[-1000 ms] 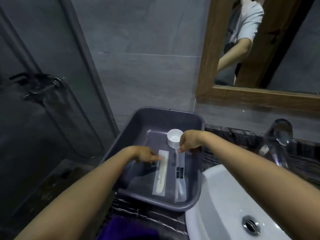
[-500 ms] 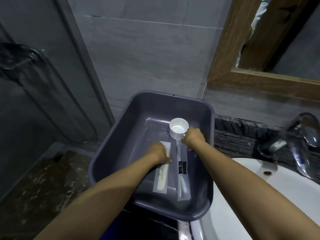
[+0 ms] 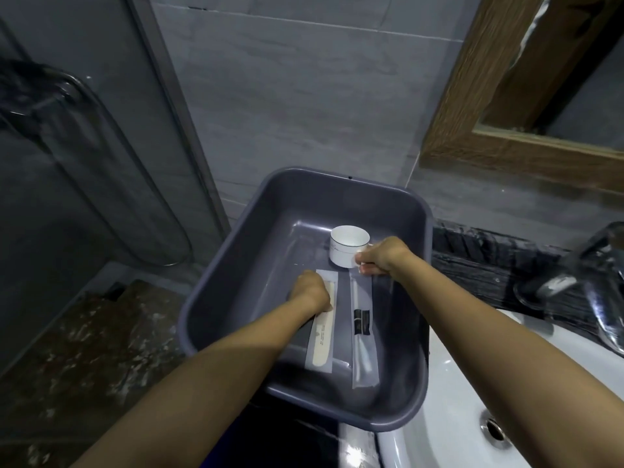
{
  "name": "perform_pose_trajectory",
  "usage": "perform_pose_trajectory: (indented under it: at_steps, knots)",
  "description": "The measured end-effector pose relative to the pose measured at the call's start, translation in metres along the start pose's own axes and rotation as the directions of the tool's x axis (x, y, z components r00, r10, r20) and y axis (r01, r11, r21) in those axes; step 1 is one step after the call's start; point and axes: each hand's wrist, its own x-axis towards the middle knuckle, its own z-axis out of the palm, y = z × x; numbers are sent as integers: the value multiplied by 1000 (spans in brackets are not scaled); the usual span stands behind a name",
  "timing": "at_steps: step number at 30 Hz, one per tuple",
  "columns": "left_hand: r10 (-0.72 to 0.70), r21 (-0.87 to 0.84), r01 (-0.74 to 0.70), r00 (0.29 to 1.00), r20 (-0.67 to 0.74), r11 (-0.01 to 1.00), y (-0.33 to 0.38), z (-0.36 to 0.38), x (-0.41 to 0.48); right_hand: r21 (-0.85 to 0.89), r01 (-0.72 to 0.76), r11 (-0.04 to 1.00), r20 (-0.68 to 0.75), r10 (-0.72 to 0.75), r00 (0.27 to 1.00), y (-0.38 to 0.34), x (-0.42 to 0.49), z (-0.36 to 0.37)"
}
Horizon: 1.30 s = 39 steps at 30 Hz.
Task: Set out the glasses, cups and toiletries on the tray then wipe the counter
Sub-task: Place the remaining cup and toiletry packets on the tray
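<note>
A grey plastic tray (image 3: 236,265) stands on the counter beside the sink. In it a white cup (image 3: 347,246) stands upright near the far right corner. Two clear packets lie side by side on the tray floor: a comb packet (image 3: 322,339) on the left and a toothbrush packet (image 3: 363,332) on the right. My left hand (image 3: 310,292) lies with curled fingers over the far end of the comb packet. The far end of the toothbrush packet is pinched by my right hand (image 3: 381,260), just beside the cup.
A white sink basin (image 3: 506,400) with a drain lies right of the tray, a chrome faucet (image 3: 591,292) behind it. The dark marble counter (image 3: 472,265) runs under a wood-framed mirror (image 3: 472,130). A glass shower door (image 3: 84,163) with a handle stands at the left.
The view has tilted down and moved closer. My left hand's fingers have curled onto the comb packet's far end. My right hand has kept hold of the toothbrush packet by the cup.
</note>
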Motion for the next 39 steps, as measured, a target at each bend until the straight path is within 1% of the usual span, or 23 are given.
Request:
perform_pose_trajectory:
  at_steps: [7,13,15,18,23,26,28,30,33,37,39]
  knots:
    - [35,2,-35,999,-11,999,-4,0,1,-12,37,999,12,-36,999,-2,-4,0]
    - [81,89,-73,993,-86,993,0,5,-1,-20,135,991,10,-135,991,-5,-14,-7]
    - [62,73,-56,995,-79,996,1,4,-2,-3,161,987,9,-161,987,-6,-19,-11]
    - [18,-8,-18,998,-52,1000,1,1,-3,40,176,984,26,-177,984,-10,-30,-16]
    - [-37,-194,43,999,36,980,0,0,-6,88,208,974,26,-211,977,-14,-47,-23]
    - [-46,-411,96,990,131,907,-1,-5,-9,115,239,964,22,-243,970,-14,-55,-30]
    - [-55,-461,134,982,181,877,0,-13,-14,108,268,957,23,-272,962,-15,-61,-35]
    - [-37,-492,157,969,245,856,0,-21,-20,96,295,951,22,-298,954,-17,-68,-41]
    - [3,-574,194,946,324,796,2,-32,-28,83,343,936,26,-346,938,-18,-81,-51]
    - [74,-685,161,951,301,710,6,-48,-47,57,422,905,18,-424,905,-21,-105,-70]
    - [109,-709,124,955,274,694,13,-57,-58,21,465,885,-1,-466,885,-22,-119,-84]
